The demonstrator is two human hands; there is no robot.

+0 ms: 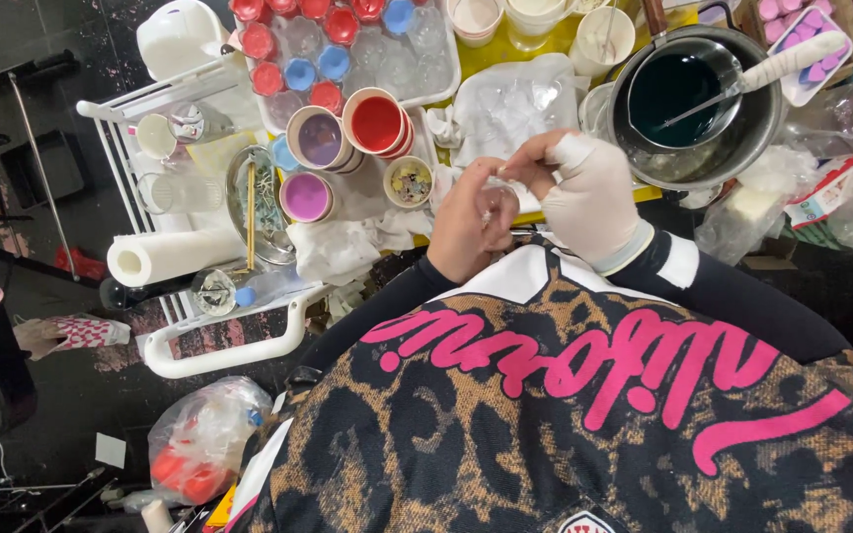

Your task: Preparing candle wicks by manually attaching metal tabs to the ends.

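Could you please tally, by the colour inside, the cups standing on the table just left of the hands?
Red cup: 1
Purple cup: 1
Pink cup: 1
Small cup of mixed bits: 1
Total: 4

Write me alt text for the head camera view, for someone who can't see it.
Seen from above, a bare left hand and a gloved right hand pinch a small clear item over a crowded craft table. Nearby stand paper cups of red and purple colour and a metal pot of dark teal liquid.
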